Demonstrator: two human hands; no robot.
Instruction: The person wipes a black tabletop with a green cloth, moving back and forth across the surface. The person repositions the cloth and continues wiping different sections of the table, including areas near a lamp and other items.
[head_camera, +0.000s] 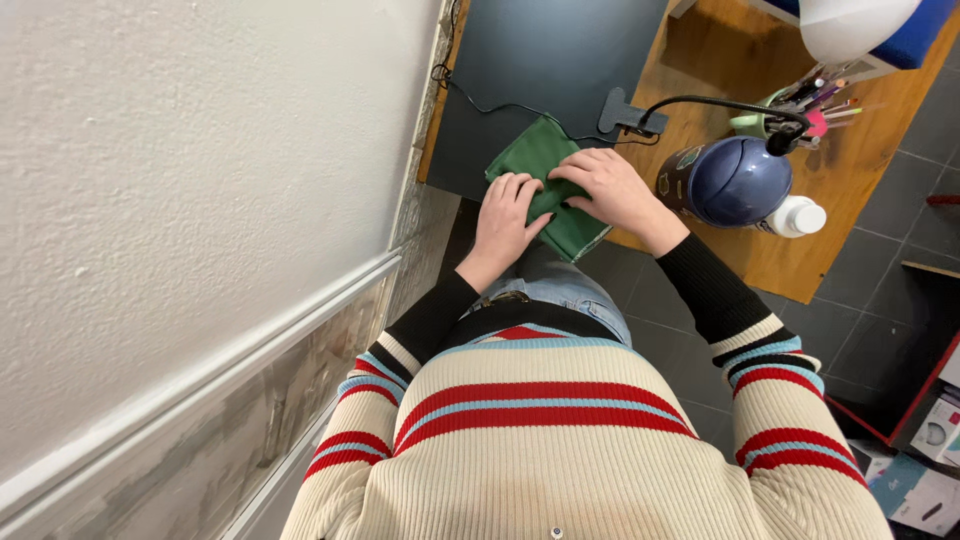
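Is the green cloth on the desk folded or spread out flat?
Folded: the green cloth forms a compact rectangle with doubled edges, pressed down by the left hand and right hand.

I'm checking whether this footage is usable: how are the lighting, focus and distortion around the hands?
Head view: even, soft light; the left hand, right hand and green cloth are sharp, with no glare; wide-angle lens bends the white wall and its moulding; frame edges are stretched.
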